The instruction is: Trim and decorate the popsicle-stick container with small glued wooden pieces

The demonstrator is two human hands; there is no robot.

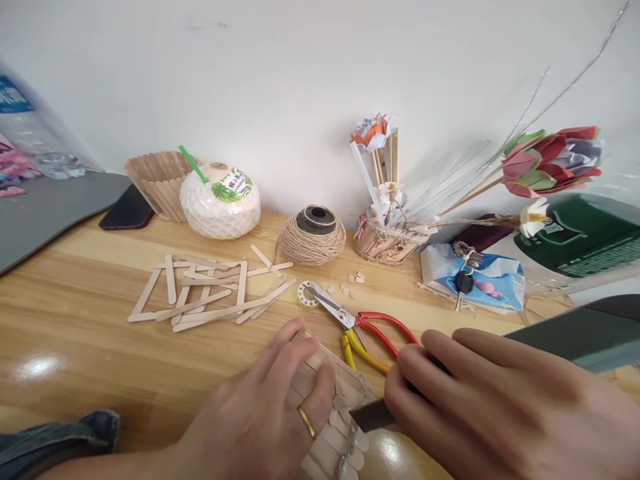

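Observation:
My left hand [280, 400], a gold ring on one finger, curls over a piece made of wooden craft sticks [325, 450] and grips it against the table. Silvery cord runs along that piece's edge. In my right hand [480, 400] is the dark handle of what looks like a broad-bladed knife [565, 337]. The blade points away to the right, and the handle's butt end is at the stick piece, close to my left fingers. Whether it touches, I cannot tell. Just beyond lie scissors [353, 323] with red and yellow handles, their tips over a small tape roll [307, 295].
Loose craft sticks [200, 293] lie left of centre. Behind stand a craft-stick cup [157, 177], a coconut with a straw [220, 203], a twine spool [313, 237] and a decorated pot of paper flowers [385, 240]. Keys [464, 283] rest on a blue packet [500, 273].

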